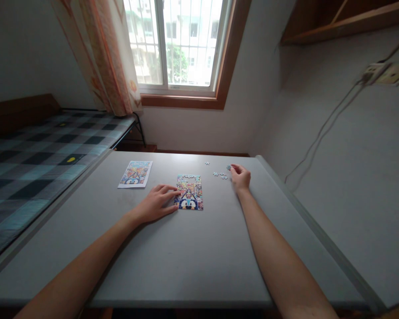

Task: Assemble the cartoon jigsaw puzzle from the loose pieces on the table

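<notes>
A colourful jigsaw puzzle (191,192) lies in the middle of the table, its upper part showing a gap inside the frame of pieces. My left hand (158,203) rests flat with fingers spread, the fingertips touching the puzzle's left edge. Over to the right, my right hand (241,177) pinches a small puzzle piece (229,168) between thumb and forefinger. Several loose puzzle pieces (223,176) lie just left of that hand, and a single piece (207,163) sits farther back. The printed reference picture (135,174) lies at the left.
The grey table (186,261) runs up to the wall on the right. At the left stands a bed (69,137) with a checked cover. Behind are a curtain (99,57) and a barred window (177,44). A cable (315,139) hangs from the wall socket (374,73).
</notes>
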{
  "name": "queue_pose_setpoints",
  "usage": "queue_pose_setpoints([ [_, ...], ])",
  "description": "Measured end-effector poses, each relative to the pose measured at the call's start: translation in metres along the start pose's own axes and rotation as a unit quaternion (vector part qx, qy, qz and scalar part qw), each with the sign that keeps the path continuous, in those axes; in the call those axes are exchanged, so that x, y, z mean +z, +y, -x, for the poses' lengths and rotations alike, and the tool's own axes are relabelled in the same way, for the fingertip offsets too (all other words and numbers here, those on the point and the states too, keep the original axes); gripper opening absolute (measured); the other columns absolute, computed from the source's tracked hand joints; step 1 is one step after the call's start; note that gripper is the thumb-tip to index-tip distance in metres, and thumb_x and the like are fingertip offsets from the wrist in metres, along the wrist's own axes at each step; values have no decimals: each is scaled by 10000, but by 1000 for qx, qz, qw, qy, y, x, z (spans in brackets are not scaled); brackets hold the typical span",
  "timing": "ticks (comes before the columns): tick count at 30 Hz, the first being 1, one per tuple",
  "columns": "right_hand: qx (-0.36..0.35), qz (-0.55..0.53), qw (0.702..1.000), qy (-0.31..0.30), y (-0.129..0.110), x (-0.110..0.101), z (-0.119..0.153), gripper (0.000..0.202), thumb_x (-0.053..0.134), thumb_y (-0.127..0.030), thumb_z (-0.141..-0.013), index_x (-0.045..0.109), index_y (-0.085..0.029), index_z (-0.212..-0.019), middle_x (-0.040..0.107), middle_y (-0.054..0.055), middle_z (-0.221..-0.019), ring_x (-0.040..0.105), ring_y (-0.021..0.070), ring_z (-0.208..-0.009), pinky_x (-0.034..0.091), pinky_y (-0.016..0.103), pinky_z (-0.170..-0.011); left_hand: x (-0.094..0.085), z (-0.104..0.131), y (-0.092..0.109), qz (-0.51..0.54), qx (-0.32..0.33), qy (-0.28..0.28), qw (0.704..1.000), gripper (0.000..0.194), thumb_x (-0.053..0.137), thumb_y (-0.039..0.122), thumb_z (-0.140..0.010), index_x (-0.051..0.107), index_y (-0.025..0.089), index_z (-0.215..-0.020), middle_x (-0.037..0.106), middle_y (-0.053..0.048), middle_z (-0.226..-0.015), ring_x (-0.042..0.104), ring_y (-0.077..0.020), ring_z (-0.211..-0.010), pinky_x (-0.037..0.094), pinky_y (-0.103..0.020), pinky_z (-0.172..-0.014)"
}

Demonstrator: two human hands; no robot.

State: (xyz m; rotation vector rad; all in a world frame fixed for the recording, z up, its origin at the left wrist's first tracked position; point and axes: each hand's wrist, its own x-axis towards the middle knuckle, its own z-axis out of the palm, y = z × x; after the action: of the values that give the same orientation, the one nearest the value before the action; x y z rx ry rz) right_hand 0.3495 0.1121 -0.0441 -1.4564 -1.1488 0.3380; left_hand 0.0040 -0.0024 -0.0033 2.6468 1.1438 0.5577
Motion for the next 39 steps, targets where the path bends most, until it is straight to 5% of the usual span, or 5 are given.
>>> queue_pose_setpoints([
  [39,-7,13,999,-36,-7,0,4,293,585,-325,-699,725,-117,-850,725,124,-838,662,215,-762,518,348,-763,0,0,-1,-6,2,-4,1000,445,532,432,-892,506,316,-1321,512,-43,-1303,448,-249,-1165,376,-429,-1032],
])
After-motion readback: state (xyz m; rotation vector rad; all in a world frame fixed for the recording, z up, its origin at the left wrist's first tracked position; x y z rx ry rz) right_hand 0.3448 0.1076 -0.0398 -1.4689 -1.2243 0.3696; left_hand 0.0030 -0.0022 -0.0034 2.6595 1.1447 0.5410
